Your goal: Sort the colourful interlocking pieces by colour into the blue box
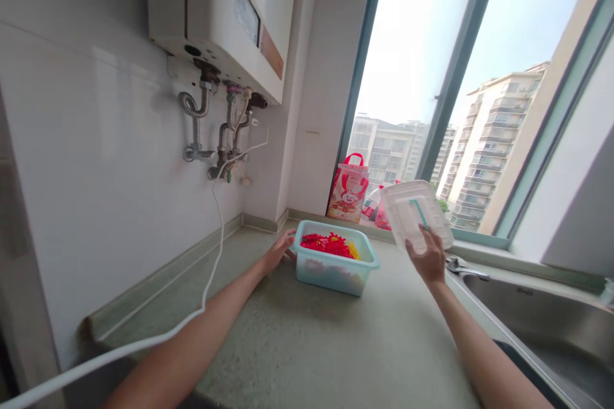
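Two bare hands reach out over a speckled green counter [336, 345] as I watch from afar. At far left a white cable [211, 255] trails down from a wall-mounted water heater [215, 6]. My left hand [278, 249] lies open, fingers flat against the left end of a pale blue box [330, 273]. The box sits on the counter near the window and is heaped with small red pieces [326, 244]. Behind it a red bag [348, 192] stands on the sill. Further right, my right hand [428, 259] grips a clear lid [415, 214] by its lower edge. The lid is raised and tilted, apart from the box and close to the steel sink [542, 319]. I judge the step in hand as lid off, box steadied. Any next move with the lid calls for a firm pinch and care near the sink's edge.
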Available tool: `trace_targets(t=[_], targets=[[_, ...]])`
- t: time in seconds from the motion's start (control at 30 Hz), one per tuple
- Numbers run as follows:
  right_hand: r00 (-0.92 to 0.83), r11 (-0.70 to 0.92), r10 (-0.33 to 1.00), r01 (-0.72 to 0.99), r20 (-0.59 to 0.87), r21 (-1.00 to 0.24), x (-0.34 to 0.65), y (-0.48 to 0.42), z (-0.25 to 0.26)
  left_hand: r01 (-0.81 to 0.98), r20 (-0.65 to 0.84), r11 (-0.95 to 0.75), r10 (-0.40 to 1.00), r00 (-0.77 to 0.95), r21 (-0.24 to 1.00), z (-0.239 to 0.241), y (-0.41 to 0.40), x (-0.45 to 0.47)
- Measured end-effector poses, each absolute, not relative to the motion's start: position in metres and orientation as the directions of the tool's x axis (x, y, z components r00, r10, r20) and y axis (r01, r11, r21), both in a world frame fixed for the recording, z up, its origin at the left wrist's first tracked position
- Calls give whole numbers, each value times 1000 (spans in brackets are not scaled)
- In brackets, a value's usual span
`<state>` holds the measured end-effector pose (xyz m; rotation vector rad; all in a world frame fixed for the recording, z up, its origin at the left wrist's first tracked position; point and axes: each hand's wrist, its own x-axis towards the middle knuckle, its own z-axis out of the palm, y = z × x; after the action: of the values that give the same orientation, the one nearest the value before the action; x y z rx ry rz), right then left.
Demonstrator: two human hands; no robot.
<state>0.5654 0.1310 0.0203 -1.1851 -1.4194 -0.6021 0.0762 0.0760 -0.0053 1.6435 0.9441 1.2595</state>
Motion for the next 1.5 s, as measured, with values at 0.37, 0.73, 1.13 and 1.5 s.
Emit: trace_targets(t=[0.37, 0.73, 1.13, 1.5], targets=[[55, 760, 578, 328, 814, -562, 491, 104, 147, 60, 319, -340, 920, 226, 938, -7, 82, 74], [-410, 631, 771, 388, 488, -672, 421, 98, 105, 95, 332, -364, 909, 250, 926, -6, 77, 74], [-320, 574, 815, 343, 482, -743, 411, 87, 79, 187, 627, -634, 772, 102, 751, 17, 61, 96], [-59, 471, 873, 365, 484, -803, 440, 68, 20, 220, 647, -646, 759, 76, 731, 18, 63, 109]])
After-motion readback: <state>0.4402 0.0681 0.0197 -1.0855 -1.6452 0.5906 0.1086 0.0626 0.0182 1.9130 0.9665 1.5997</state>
